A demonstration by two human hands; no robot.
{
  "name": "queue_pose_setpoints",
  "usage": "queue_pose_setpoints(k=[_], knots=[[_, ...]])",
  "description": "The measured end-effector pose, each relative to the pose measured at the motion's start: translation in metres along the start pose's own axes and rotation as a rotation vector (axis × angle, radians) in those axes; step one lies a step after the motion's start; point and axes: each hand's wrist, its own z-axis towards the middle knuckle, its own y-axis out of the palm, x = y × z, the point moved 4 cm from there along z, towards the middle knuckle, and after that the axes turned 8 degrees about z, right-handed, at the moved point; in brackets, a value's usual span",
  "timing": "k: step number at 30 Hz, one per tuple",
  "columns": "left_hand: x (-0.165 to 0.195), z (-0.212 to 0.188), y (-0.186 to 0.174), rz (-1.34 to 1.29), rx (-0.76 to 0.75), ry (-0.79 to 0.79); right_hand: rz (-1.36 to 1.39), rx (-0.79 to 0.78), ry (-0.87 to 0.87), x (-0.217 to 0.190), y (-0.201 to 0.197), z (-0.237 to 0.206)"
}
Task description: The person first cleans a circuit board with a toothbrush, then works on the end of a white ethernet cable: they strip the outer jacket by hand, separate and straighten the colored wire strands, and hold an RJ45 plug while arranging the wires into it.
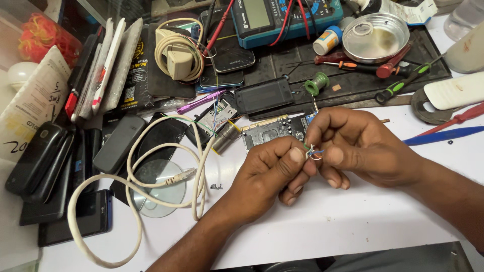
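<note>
Two hands meet at the middle of the white tabletop [353, 221], and both are pinched tight on the same little bundle: the left hand [267, 174] and the right hand [360, 146] grip the thin coloured wires [313, 151] between thumb and fingertips, the bare strands fanning out in the small gap between them. Those wires sit just in front of a green circuit board [272, 132], which lies flat on the tabletop close behind the knuckles. Off to the left, a cream network cable [136, 201] loops in wide coils across the tabletop, its clear plug [182, 176] resting over a shiny disc [159, 189]. Dark phones [45, 166] are stacked along the left edge. Further back, a blue multimeter [282, 17] with red leads, a round metal tin [375, 36], a small green spool [316, 83] and a green-handled screwdriver [403, 83] lie on a black mat [302, 60]. A blue pen [443, 135] lies to the right, well apart from the hands.
</note>
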Motion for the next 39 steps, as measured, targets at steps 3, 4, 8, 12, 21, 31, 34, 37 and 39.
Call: queue_pose_setpoints(k=[3,4,8,12,21,31,34,37,39], knots=[[0.001,0.000,0.000,-0.008,-0.011,0.018,-0.017,0.001,0.000,0.000,0.000,0.001],[0.001,0.000,0.000,-0.009,-0.010,0.018,-0.026,0.010,0.003,0.000,0.000,0.001],[0.001,-0.001,-0.001,-0.023,0.000,0.009,-0.046,0.040,0.017,0.001,0.000,0.001],[0.000,-0.001,0.000,-0.038,-0.008,0.009,-0.092,0.077,0.027,0.002,-0.001,0.002],[0.000,0.001,-0.001,-0.026,0.057,-0.018,-0.174,0.197,-0.047,0.002,-0.005,0.000],[-0.002,0.005,-0.007,0.041,0.181,0.069,-0.281,0.226,-0.265,-0.008,0.001,-0.007],[-0.002,0.005,-0.009,0.068,0.209,0.076,-0.281,0.195,-0.269,-0.009,0.002,-0.007],[-0.001,0.005,-0.010,0.056,0.222,0.101,-0.301,0.200,-0.241,-0.010,0.001,-0.007],[0.000,0.005,-0.010,0.058,0.230,0.117,-0.282,0.215,-0.209,-0.009,0.000,-0.007]])
